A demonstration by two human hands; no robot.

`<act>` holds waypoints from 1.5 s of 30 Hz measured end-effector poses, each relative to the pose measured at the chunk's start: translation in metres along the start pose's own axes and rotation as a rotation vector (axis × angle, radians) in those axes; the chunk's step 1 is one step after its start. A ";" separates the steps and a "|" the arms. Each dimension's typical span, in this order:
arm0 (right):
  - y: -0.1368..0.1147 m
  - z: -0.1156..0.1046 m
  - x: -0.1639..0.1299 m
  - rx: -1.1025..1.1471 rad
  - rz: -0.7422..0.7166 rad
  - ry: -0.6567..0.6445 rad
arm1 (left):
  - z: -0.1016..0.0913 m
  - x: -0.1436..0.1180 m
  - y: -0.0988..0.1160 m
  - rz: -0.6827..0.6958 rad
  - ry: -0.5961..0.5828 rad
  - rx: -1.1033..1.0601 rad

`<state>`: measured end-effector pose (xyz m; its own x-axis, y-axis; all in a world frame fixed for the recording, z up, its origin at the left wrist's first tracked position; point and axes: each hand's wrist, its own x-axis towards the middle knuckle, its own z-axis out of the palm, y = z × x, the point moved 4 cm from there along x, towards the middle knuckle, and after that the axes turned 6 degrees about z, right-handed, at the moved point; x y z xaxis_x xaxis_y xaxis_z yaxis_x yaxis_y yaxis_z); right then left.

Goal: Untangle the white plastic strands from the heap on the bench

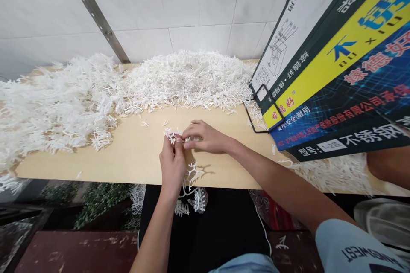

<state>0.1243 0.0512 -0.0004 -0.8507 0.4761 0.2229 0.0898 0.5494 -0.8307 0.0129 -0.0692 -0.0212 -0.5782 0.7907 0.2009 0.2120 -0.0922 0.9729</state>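
Note:
Over the front middle of the board, my left hand [173, 158] is closed, its thumb and fingers pinching a white branched plastic stem [171, 135]. Forked tips stick out above that thumb. A similar white branch [193, 172] shows below the hand; whether it is the same piece I cannot tell. My right hand [206, 137] comes in from the right with thumb and fingers pinched together, meeting the left fingertips. Small white bits show at its fingers, too hidden to name. On my lap lie more white sprigs [200, 199], partly in clear plastic.
Heaps of white plastic sprigs [188, 76] cover the back and left of the wooden board [134, 162]. A large printed box [320, 81] stands at right, a black wire frame [248, 117] by its corner. Another person's arm [387, 166] shows beyond it. Tiled wall behind.

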 end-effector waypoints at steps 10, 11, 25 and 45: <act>0.043 -0.030 -0.003 0.600 0.332 0.771 | -0.002 -0.002 0.006 0.024 -0.074 0.295; 0.042 -0.029 -0.002 0.588 0.335 0.729 | -0.003 -0.003 0.004 0.020 -0.061 0.285; 0.032 -0.018 0.000 0.278 0.272 0.467 | 0.005 0.001 0.007 0.015 -0.148 0.360; 0.040 -0.035 0.002 0.417 0.248 0.628 | -0.005 -0.005 -0.003 -0.009 0.044 0.122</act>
<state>0.1445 0.0985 -0.0155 -0.3691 0.9173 0.1493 -0.0682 0.1335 -0.9887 0.0114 -0.0756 -0.0242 -0.6142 0.7634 0.1999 0.2992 -0.0091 0.9541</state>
